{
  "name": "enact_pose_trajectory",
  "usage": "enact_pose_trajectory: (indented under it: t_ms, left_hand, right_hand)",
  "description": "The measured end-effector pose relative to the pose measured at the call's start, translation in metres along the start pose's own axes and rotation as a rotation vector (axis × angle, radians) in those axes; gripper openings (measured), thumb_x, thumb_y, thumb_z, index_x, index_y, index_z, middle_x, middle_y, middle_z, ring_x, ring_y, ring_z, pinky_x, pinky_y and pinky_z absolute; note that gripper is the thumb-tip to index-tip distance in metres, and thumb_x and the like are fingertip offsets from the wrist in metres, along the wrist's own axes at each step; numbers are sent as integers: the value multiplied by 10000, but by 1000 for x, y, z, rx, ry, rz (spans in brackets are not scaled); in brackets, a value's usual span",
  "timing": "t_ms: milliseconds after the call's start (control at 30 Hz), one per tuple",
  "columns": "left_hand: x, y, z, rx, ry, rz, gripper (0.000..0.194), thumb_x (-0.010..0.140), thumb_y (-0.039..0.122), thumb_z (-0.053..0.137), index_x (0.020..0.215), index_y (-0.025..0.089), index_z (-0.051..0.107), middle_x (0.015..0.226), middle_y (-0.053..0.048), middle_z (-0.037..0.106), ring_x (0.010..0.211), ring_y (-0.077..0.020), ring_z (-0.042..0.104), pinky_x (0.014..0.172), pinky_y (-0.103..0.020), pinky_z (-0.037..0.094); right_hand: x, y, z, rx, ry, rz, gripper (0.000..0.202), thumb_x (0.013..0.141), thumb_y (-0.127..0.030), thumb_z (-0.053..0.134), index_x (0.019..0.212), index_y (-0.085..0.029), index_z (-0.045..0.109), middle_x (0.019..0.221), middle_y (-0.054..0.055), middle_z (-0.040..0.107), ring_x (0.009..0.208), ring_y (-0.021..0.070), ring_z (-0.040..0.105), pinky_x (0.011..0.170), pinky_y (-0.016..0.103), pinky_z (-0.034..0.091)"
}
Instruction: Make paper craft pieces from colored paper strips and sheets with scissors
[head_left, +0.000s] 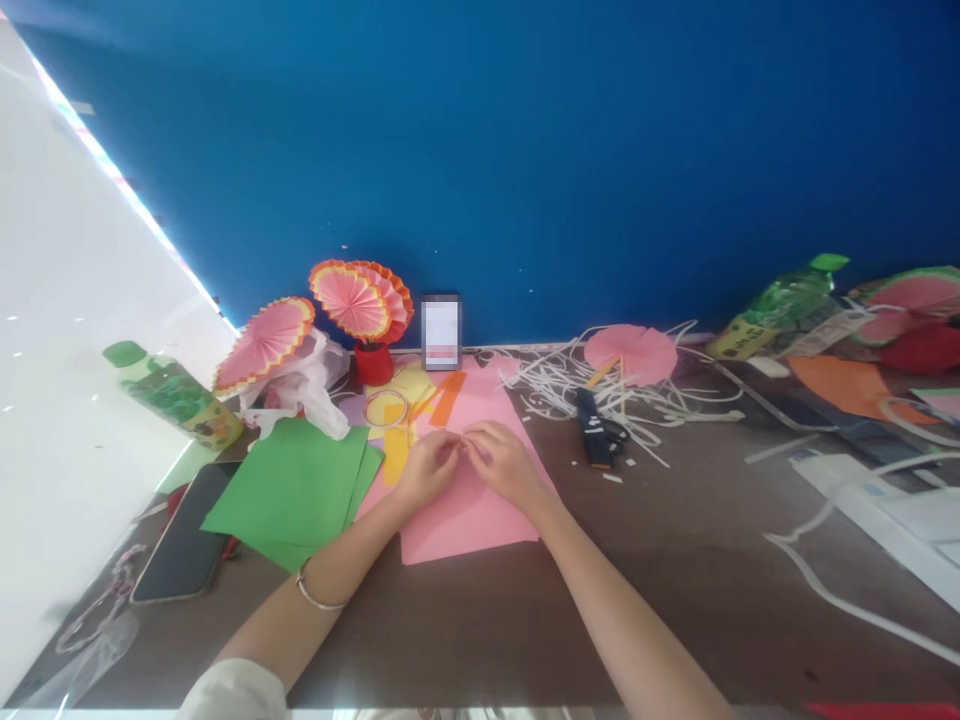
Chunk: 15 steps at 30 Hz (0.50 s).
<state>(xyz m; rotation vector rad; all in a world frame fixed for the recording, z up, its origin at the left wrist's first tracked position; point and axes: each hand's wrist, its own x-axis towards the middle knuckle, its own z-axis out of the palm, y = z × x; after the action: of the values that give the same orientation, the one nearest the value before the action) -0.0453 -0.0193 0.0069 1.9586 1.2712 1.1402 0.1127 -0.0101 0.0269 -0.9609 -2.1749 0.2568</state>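
Observation:
My left hand (pixel 431 466) and my right hand (pixel 504 460) meet above a sheet of pink paper (pixel 469 525). Their fingertips are pinched together and almost touch. Whatever sits between them is too small or too hidden to make out. Just beyond the left hand lie yellow paper strips (pixel 395 440), an orange strip (pixel 448 398) and a roll of tape (pixel 385 407). Left of the pink paper are green sheets (pixel 289 490), partly overlapping. A silver bangle (pixel 319 592) circles my left forearm.
Pleated paper fans (pixel 351 300) stand in a red holder (pixel 374 364) at the back. A phone (pixel 442 335) leans on the blue wall. White paper strands (pixel 555 385), a round pink paper piece (pixel 630 353) and a dark tool (pixel 594 430) lie right. Bottles (pixel 174 395) and another phone (pixel 184 540) are around.

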Motion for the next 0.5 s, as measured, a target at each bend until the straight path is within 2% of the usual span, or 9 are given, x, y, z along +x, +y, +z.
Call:
enact_pose_trajectory:
  t_ms: [133, 300, 500]
  left_hand:
    - [0, 1, 0, -41, 5, -15, 148, 775, 193, 459, 830, 159, 592, 830, -61, 640, 787, -167, 582, 749, -303, 441]
    - [1, 1, -2, -229, 1, -116, 118, 765, 213, 485, 792, 162, 589, 831, -58, 641, 818, -171, 584, 791, -314, 443]
    - [3, 1, -8, -382, -1, -200, 91, 720, 216, 497, 653, 173, 541, 682, -7, 585, 722, -151, 553, 744, -291, 432]
  right_hand:
    - [1, -1, 0, 31, 33, 59, 167, 824, -156, 428, 804, -196, 589, 855, 63, 622, 840, 197, 554, 784, 362, 442]
    - [3, 2, -1, 52, 142, 135, 140, 817, -183, 443, 778, -203, 576, 832, 63, 616, 825, 197, 564, 777, 350, 441]
    - [2, 11, 1, 96, 253, 203, 117, 802, -195, 450, 763, -201, 560, 815, 59, 613, 784, 182, 575, 732, 313, 450]
